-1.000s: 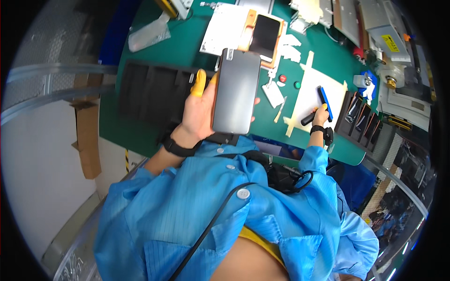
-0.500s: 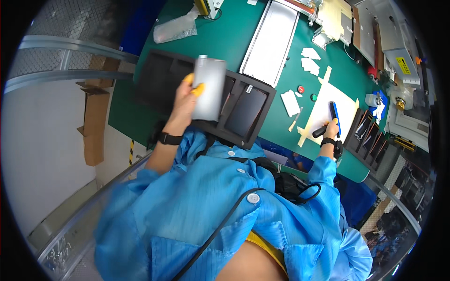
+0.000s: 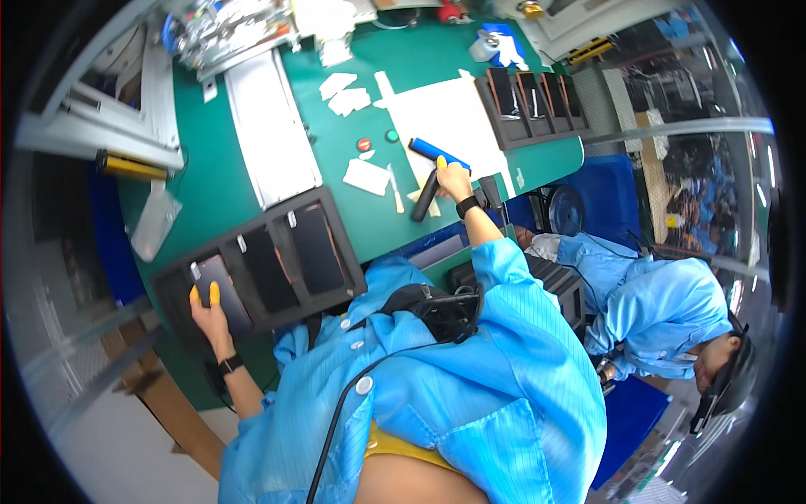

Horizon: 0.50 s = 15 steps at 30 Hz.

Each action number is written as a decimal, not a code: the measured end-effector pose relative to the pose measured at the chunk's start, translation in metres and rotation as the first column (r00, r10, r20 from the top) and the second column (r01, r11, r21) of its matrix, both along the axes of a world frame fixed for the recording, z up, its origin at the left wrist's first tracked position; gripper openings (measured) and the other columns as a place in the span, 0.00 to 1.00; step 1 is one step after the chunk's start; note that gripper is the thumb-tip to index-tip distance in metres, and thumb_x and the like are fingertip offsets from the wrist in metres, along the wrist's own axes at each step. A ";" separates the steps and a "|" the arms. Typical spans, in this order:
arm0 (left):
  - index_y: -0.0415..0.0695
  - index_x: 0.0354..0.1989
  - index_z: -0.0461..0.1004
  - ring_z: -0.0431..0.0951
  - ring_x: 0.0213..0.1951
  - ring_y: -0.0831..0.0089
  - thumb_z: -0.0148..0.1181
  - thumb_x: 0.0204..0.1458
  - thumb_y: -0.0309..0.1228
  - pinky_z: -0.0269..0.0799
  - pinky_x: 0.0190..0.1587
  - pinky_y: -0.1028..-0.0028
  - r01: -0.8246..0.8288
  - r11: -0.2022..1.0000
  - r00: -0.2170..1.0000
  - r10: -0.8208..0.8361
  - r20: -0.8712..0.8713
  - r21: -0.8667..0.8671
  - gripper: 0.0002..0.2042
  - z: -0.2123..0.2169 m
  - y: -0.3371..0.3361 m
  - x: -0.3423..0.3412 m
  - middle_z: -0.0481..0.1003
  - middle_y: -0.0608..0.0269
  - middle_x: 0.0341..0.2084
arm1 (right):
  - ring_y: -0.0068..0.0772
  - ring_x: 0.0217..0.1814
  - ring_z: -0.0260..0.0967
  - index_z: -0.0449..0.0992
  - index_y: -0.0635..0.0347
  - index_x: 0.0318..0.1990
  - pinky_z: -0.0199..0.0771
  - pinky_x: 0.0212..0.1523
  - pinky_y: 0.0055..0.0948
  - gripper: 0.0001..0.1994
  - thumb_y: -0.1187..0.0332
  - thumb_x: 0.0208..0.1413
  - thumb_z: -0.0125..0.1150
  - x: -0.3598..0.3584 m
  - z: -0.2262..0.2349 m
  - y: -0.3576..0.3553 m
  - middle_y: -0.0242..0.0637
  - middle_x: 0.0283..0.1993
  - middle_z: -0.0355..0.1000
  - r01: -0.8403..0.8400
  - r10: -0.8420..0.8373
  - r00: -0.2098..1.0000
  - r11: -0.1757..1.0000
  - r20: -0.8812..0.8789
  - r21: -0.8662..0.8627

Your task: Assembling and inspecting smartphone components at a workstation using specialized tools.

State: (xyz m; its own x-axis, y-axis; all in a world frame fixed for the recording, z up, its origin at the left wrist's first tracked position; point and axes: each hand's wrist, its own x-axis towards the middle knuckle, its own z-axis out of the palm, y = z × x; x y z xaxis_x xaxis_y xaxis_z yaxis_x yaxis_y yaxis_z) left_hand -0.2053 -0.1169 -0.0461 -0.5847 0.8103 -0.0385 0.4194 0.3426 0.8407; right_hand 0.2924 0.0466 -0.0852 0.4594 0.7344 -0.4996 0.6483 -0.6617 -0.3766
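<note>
My left hand [image 3: 210, 317], with yellow finger cots, grips the lower left part of a dark, thin screen panel [image 3: 225, 294]. The panel lies in the left slot of a black foam tray [image 3: 351, 270]. Two more dark screen panels, a middle one [image 3: 267, 267] and a right one [image 3: 317, 249], rest in the other slots; each shows a small white tab. Over a white sheet [image 3: 445, 109], my right hand [image 3: 454, 180] is closed round a hand roller with a blue cylinder [image 3: 427, 149] and a black handle [image 3: 426, 198].
A second black tray [image 3: 522, 130] with several panels stands at the far right. A white rail plate [image 3: 270, 126], a knife [image 3: 395, 190], white pads [image 3: 367, 176] and red [image 3: 363, 144] and green [image 3: 391, 135] round pieces lie on the green table [image 3: 336, 139]. A co-worker [image 3: 655, 290] sits at right.
The view has turned to the right, bringing a co-worker in. My left hand has lowered the panel from above the tray into its left slot. My right hand still holds the roller, now tilted differently.
</note>
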 end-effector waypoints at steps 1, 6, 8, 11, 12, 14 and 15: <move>0.32 0.44 0.65 0.70 0.37 0.73 0.56 0.48 0.29 0.64 0.40 0.76 -0.001 1.000 0.997 0.000 0.076 0.007 0.16 0.002 0.006 -0.003 0.72 0.57 0.35 | 0.42 0.17 0.70 0.72 0.69 0.22 0.71 0.25 0.34 0.27 0.51 0.54 0.40 0.009 0.004 0.000 0.48 0.14 0.68 -0.038 0.031 0.994 0.997 0.108 0.068; 0.44 0.54 0.55 0.61 0.50 0.52 0.44 0.53 0.43 0.55 0.51 0.61 -0.137 0.894 0.861 -0.105 -0.498 -0.426 0.23 -0.013 0.017 0.009 0.62 0.45 0.48 | 0.50 0.31 0.70 0.71 0.65 0.25 0.70 0.32 0.43 0.12 0.62 0.47 0.53 0.078 0.014 0.030 0.50 0.26 0.71 -0.180 -0.029 0.881 0.902 0.471 0.393; 0.57 0.61 0.43 0.54 0.55 0.52 0.43 0.51 0.49 0.53 0.51 0.53 -0.391 0.733 0.830 0.021 -0.557 -0.556 0.30 -0.012 0.010 0.041 0.53 0.51 0.55 | 0.47 0.38 0.67 0.66 0.61 0.34 0.69 0.34 0.42 0.12 0.65 0.44 0.56 0.105 0.010 0.041 0.45 0.35 0.67 -0.209 -0.056 0.789 0.912 0.612 0.353; 0.47 0.60 0.44 0.54 0.55 0.49 0.43 0.53 0.40 0.53 0.54 0.57 -0.272 0.878 0.731 -0.077 -0.678 -0.393 0.28 -0.064 -0.020 0.021 0.49 0.46 0.57 | 0.39 0.40 0.65 0.63 0.61 0.38 0.69 0.37 0.36 0.13 0.65 0.47 0.53 0.126 0.008 0.048 0.40 0.37 0.65 -0.260 -0.009 0.710 0.926 0.704 0.274; 0.41 0.59 0.48 0.53 0.55 0.47 0.47 0.51 0.34 0.52 0.55 0.59 -0.336 0.823 0.739 -0.072 -0.670 -0.458 0.27 -0.045 -0.010 0.054 0.49 0.41 0.56 | 0.39 0.40 0.66 0.64 0.60 0.38 0.68 0.37 0.33 0.12 0.67 0.46 0.52 0.130 -0.002 0.048 0.39 0.36 0.64 -0.312 -0.001 0.685 0.903 0.729 0.294; 0.40 0.57 0.52 0.53 0.55 0.45 0.49 0.47 0.26 0.52 0.55 0.60 -0.438 0.817 0.666 0.015 -0.746 -0.375 0.26 -0.023 0.013 0.103 0.51 0.37 0.54 | 0.39 0.39 0.66 0.64 0.60 0.38 0.69 0.37 0.33 0.11 0.69 0.46 0.51 0.147 -0.015 0.050 0.40 0.37 0.65 -0.321 0.071 0.712 0.918 0.699 0.233; 0.40 0.55 0.54 0.54 0.55 0.48 0.50 0.45 0.24 0.52 0.55 0.61 -0.299 0.920 0.669 0.011 -0.743 -0.255 0.25 -0.007 0.030 0.127 0.53 0.39 0.54 | 0.41 0.38 0.67 0.65 0.61 0.35 0.69 0.36 0.34 0.09 0.72 0.44 0.51 0.156 -0.025 0.055 0.43 0.36 0.66 -0.249 -0.001 0.774 0.919 0.634 0.306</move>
